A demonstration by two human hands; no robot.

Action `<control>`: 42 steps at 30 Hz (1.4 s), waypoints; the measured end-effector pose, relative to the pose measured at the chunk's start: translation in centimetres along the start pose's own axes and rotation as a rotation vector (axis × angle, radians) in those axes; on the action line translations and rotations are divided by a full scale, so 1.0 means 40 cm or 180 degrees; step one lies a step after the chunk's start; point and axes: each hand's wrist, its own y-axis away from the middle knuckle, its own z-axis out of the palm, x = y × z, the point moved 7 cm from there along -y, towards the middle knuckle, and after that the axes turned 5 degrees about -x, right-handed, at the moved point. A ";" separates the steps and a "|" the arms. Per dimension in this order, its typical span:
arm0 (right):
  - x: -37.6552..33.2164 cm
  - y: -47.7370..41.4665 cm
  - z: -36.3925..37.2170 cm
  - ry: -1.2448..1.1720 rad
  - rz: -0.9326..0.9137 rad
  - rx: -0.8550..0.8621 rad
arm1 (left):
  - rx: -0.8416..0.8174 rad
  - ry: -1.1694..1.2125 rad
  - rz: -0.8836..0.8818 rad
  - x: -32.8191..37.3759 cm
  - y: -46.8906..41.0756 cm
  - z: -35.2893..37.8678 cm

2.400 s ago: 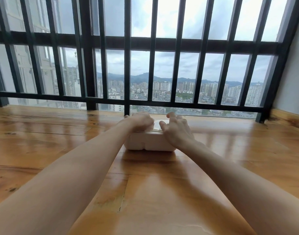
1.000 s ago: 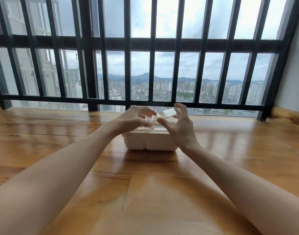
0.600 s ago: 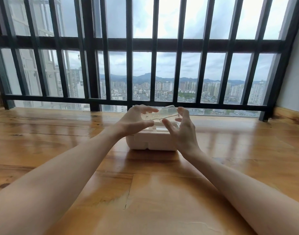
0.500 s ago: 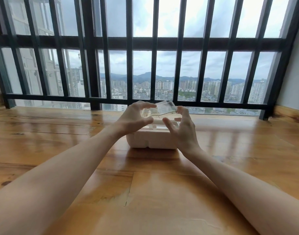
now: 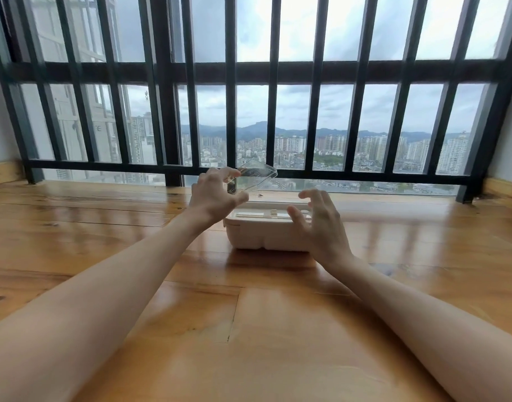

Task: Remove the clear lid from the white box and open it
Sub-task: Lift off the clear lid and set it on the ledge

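Observation:
A white rectangular box [image 5: 260, 236] sits on the wooden floor near the window bars. Its top is uncovered and shows a shallow recessed tray. The clear lid [image 5: 256, 175] is lifted off and tilted above the box's left end, pinched between the thumb and fingers of my left hand [image 5: 214, 195]. My right hand [image 5: 321, 224] hovers in front of the box's right end, fingers spread and curled, holding nothing. It hides the box's right corner.
The polished wooden floor [image 5: 249, 314] stretches all around the box. Black metal window bars [image 5: 231, 111] rise just behind it, with a low black rail along their base. Wooden skirting [image 5: 5, 169] runs at both side walls.
The clear lid rose off the box, first held by both hands. Now only my left hand holds it, up and to the left, while my right hand has let go and dropped beside the box.

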 end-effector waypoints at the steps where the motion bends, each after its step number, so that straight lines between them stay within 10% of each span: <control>1: -0.002 0.002 0.001 0.0014 -0.0015 0.0003 | 0.0054 -0.0004 -0.0082 -0.012 0.003 -0.008; 18: -0.003 0.006 0.004 0.0098 -0.0007 -0.0065 | -0.0073 -0.0864 -0.1516 -0.230 0.034 -0.023; 42: -0.018 -0.002 -0.002 0.0100 0.0139 -0.0133 | -0.0565 -0.1733 -0.1633 -0.286 0.041 0.035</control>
